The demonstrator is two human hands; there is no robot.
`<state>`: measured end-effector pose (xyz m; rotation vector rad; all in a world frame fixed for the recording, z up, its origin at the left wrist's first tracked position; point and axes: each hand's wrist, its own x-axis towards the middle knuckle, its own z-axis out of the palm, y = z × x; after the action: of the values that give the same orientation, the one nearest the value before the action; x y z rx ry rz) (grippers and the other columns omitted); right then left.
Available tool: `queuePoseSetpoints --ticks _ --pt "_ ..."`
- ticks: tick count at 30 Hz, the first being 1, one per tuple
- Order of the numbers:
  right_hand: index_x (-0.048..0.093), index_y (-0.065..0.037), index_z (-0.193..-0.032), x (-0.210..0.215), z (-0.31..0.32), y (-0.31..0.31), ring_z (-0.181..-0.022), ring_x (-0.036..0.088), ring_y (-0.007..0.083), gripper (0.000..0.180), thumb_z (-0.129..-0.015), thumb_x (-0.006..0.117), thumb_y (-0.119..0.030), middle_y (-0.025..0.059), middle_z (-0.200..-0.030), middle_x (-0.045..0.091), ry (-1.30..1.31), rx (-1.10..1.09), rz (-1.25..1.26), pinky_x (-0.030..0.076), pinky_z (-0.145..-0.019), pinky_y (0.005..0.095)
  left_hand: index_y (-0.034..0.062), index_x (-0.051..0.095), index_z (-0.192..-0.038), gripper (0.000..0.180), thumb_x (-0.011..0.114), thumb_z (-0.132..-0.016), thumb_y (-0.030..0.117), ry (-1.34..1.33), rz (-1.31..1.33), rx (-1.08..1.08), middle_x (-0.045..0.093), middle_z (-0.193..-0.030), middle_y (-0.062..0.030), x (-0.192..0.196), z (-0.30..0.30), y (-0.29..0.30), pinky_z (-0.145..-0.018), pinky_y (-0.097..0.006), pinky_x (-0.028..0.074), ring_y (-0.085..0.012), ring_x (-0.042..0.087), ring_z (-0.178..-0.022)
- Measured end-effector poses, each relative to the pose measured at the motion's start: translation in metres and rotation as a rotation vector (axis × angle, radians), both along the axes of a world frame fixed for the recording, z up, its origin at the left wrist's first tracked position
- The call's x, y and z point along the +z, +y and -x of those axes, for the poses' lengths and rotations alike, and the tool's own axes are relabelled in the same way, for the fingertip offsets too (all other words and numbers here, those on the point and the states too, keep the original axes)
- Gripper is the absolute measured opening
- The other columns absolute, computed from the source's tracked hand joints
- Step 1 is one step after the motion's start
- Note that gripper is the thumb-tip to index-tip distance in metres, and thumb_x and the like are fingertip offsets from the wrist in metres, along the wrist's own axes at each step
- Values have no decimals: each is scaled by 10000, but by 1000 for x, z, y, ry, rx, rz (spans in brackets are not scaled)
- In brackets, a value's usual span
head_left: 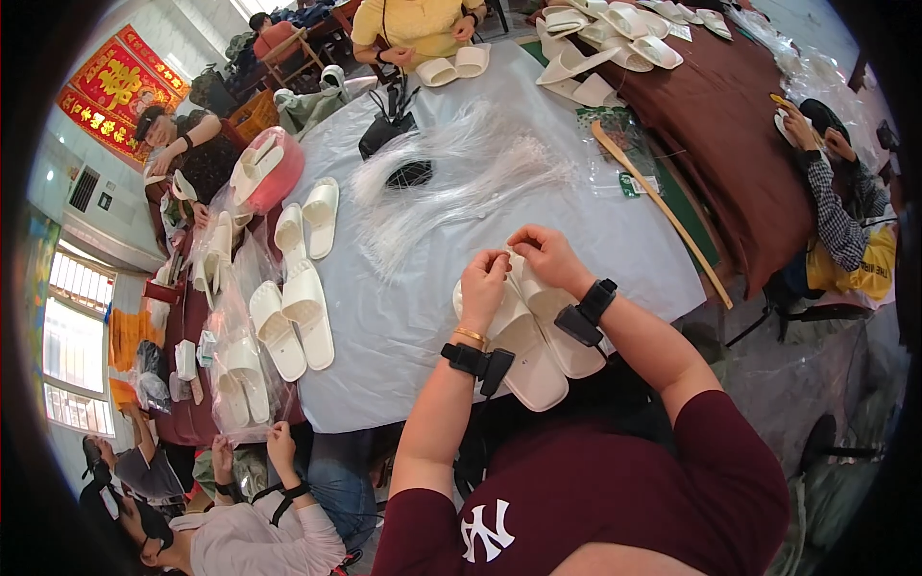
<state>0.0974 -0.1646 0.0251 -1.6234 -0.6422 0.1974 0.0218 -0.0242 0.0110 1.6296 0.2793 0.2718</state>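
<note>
A pair of cream-white slippers lies in front of me at the table's near edge, with the left slipper (pixel 534 370) and the right slipper (pixel 576 348) side by side, soles toward me. Above their toe ends my left hand (pixel 485 280) is closed in a pinch. Close beside it, my right hand (pixel 544 253) pinches too, fingertips nearly meeting the left ones. Whatever sits between the fingers is too small or too hidden to make out. Beyond my hands a loose heap of thin clear plastic strands (pixel 461 178) spreads over the pale table cover (pixel 384 384).
More white slippers (pixel 293 326) stand in pairs to the left, some in clear bags. A slipper pile (pixel 615 38) lies on the brown cloth (pixel 711 125) at the far right. A wooden stick (pixel 658 206) lies along the right edge. Several people work around the table.
</note>
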Motion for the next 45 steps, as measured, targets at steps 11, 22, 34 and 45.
queuePoseSetpoints --ticks 11,22,34,45 --pt "664 19 -986 2 1 -3 -783 630 114 146 -867 609 -44 77 -866 696 104 22 -15 512 -723 260 -26 662 -917 183 605 -890 146 38 -48 80 680 -784 -63 5 5 -2 -652 -258 487 -116 613 -707" --pt "681 11 -966 -5 -1 0 -747 622 107 143 -844 625 -38 77 -830 693 35 46 10 501 -688 254 -26 663 -917 179 610 -885 142 26 -74 70 683 -785 -67 4 4 -2 -656 -265 488 -120 615 -709" --pt "679 4 -958 -2 -1 -1 -726 608 113 138 -833 631 -29 63 -818 684 13 31 44 497 -676 264 13 659 -916 163 600 -904 165 15 -99 56 654 -774 -3 4 4 -1 -586 -215 442 -56 542 -656" --pt "614 3 -889 1 1 -2 -681 539 71 83 -821 632 -42 12 -761 610 1 49 84 455 -627 235 5 664 -923 168 606 -892 160 2 -90 58 660 -781 -14 0 6 -2 -618 -221 459 -65 569 -691"
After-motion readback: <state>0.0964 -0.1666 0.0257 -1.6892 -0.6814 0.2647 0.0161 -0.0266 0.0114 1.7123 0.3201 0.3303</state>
